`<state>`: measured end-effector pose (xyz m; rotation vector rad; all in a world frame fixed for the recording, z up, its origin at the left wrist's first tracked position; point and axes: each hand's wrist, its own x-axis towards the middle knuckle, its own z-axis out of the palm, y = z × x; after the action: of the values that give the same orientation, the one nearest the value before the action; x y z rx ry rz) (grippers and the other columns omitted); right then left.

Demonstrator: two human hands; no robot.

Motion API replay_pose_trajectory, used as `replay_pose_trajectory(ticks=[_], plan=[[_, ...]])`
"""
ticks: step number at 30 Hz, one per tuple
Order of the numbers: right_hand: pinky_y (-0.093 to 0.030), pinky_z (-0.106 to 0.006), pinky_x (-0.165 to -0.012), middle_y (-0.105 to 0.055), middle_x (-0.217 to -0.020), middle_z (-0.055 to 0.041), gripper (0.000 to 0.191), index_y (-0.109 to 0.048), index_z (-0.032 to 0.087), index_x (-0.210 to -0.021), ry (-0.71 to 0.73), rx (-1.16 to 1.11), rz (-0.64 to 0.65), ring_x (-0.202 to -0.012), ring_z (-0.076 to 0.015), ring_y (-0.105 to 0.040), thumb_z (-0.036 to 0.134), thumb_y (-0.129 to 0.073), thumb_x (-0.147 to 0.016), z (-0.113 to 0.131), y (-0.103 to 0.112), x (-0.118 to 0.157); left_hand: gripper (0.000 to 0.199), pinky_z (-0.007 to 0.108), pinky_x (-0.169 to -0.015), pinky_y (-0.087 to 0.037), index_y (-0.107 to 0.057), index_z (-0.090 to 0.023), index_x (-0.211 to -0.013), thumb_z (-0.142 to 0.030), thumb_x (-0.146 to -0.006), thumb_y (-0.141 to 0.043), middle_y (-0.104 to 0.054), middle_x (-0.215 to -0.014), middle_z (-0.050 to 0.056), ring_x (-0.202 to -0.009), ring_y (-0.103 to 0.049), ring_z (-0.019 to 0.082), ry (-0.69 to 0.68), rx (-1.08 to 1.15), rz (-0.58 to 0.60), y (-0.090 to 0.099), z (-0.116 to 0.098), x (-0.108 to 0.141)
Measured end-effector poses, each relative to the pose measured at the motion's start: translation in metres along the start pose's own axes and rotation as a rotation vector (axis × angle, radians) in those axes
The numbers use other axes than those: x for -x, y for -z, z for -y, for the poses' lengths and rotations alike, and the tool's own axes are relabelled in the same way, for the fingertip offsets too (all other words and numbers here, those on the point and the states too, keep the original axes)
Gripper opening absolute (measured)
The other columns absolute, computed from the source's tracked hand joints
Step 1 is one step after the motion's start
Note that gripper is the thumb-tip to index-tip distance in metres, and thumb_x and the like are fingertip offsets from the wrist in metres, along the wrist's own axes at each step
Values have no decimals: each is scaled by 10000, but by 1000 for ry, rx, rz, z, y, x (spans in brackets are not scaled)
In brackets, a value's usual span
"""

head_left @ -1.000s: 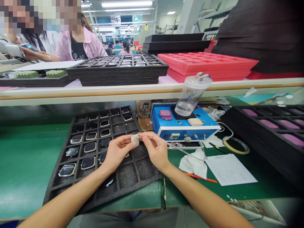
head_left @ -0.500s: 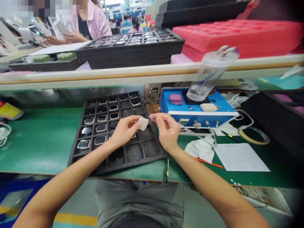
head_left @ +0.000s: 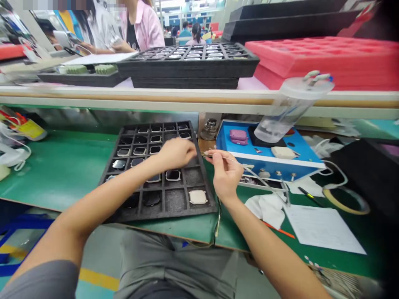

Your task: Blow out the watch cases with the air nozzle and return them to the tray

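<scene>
A black foam tray (head_left: 174, 201) with square compartments lies on the green table, holding several watch cases and dark watch faces. One cream-coloured watch case (head_left: 198, 197) rests in its front right compartment. My left hand (head_left: 179, 153) is over the tray's back right part, fingers curled downward and blurred; whether it grips anything is hidden. Just right of the tray, my right hand (head_left: 225, 170) pinches a thin tube with a fine tip (head_left: 206, 154). That tube runs toward the blue machine (head_left: 230, 145).
On the blue machine stand a clear plastic cup (head_left: 277, 110) and a purple block (head_left: 238, 136). White paper (head_left: 324, 228), tissue (head_left: 268, 205) and a tape roll (head_left: 346, 199) lie at the right. A shelf (head_left: 187, 99) crosses behind, bearing trays. People work beyond it.
The cream watch case has left my left hand and now sits in the front right compartment. My left hand has moved up and back over the tray. The view has shifted slightly.
</scene>
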<state>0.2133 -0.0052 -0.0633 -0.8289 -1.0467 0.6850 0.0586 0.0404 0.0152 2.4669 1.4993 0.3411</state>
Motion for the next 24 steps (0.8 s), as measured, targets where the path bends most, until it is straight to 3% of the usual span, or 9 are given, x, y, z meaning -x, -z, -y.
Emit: replay_pose_trajectory(ticks=[2, 4, 6, 8, 11, 14, 18, 20, 24], plan=[[-654, -358, -798, -746, -904, -55, 264, -738, 196, -883, -2, 5, -1, -850, -185, -728, 446, -670, -931, -1, -1, 1, 263, 432, -1023, -457, -783, -190, -1117, -238, -904, -636, -765, -1186, 152, -1150, -675, 340, 113, -55, -59, 4, 21, -41], [-653, -359, -796, -745, -909, -56, 264, -744, 192, -882, -17, -2, 5, -852, -184, -724, 442, -673, -930, -2, -2, 3, 285, 451, -1054, -448, -774, -139, -1123, -201, -857, -695, -748, -1211, 194, -1189, -658, 357, 164, -69, -52, 3, 39, -75], [-651, -357, -794, -748, -916, -58, 261, -751, 189, -886, -34, -8, 13, -847, -182, -723, 436, -677, -930, -2, -2, 4, 262, 466, -1068, -444, -785, -101, -1051, -157, -799, -743, -743, -1199, 229, -1193, -656, 374, 182, -51, -45, 1, 51, -94], [-648, -360, -800, -752, -921, -61, 258, -757, 188, -889, -37, 2, 16, -845, -181, -722, 429, -677, -932, -3, -3, 5, 231, 485, -1077, -434, -792, -90, -996, -129, -771, -756, -740, -1193, 246, -1202, -651, 390, 179, -7, -68, 0, 57, -98], [-646, -376, -822, -752, -930, -63, 254, -759, 190, -901, -25, 22, -1, -854, -186, -720, 425, -670, -939, -1, -3, 6, 239, 466, -1069, -449, -792, -116, -1033, -136, -809, -712, -758, -1185, 205, -1194, -665, 363, 137, 106, -136, -1, 54, -77], [-636, -399, -873, -749, -953, -63, 236, -757, 204, -928, -6, 2, -16, -899, -196, -720, 417, -659, -950, -1, -3, 7, 289, 369, -948, -542, -764, -136, -1136, -196, -880, -645, -788, -1141, 133, -1049, -735, 266, 86, 295, -186, -8, 40, -33], [-618, -429, -935, -760, -1001, -68, 199, -760, 227, -961, 17, -13, 28, -973, -217, -728, 396, -654, -961, -3, -4, 11, 397, 345, -768, -599, -763, -112, -1084, -346, -767, -809, -811, -983, 124, -838, -758, 231, 194, 979, -236, -23, 17, 27], [-618, -441, -943, -769, -1015, -71, 192, -763, 238, -970, 25, -5, 59, -981, -226, -735, 398, -657, -959, -4, -4, 13, 441, 337, -749, -600, -774, -119, -1025, -364, -677, -889, -814, -941, 111, -813, -756, 222, 254, 1171, -244, -29, 9, 42], [-619, -458, -951, -777, -1019, -74, 182, -769, 247, -964, 50, 3, 82, -1005, -245, -744, 397, -667, -955, -1, -4, 15, 445, 371, -832, -607, -784, -130, -993, -337, -628, -933, -818, -952, 99, -855, -767, 234, 231, 1255, -261, -33, 2, 44]])
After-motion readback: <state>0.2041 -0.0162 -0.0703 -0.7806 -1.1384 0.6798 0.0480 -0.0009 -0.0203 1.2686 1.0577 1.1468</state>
